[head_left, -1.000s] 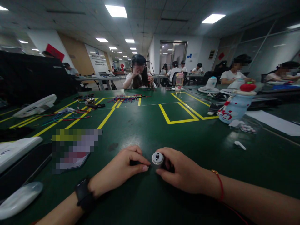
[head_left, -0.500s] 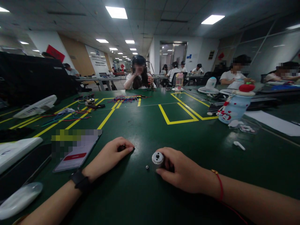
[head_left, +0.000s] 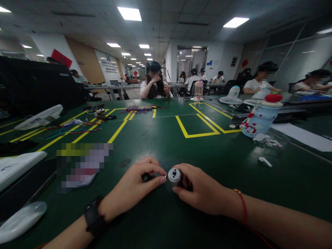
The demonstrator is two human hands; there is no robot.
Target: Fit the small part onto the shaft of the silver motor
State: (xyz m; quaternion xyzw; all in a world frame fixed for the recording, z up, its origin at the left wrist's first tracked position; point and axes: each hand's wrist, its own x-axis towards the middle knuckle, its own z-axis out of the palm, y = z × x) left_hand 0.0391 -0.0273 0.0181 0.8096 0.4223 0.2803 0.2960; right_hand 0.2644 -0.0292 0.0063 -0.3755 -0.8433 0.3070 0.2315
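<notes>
Pinching something tiny between thumb and forefinger, the left hand (head_left: 135, 188) has its fingertips (head_left: 163, 179) right up against the face of a little silver motor (head_left: 174, 175). Whatever is in that pinch is too small to make out, you just see a pale speck at the fingertip. A dark bit also peeks out under the curled fingers, can't tell what it is.

The right hand (head_left: 204, 190) is wrapped around the motor from the side, thumb below and fingers over the top, holding it with the round end pointing back at the camera. The motor sits low over the green table (head_left: 166, 145), near the front edge, right between the two hands. Both hands are closed, neither one loose.

There's a black watch (head_left: 93, 217) on the left wrist and a red string bracelet (head_left: 241, 204) on the right.

Further out: a blurred-out phone (head_left: 83, 166) lies to the left of the hands, with a white fan (head_left: 38, 118) and a tangle of colored wires (head_left: 75, 126) beyond it. To the right there's a white earbud (head_left: 265, 161) on its own, and a pale blue bottle (head_left: 260, 116) with a red top past that. Yellow tape lines (head_left: 197, 128) mark boxes on the table, and people sit at the far end.
</notes>
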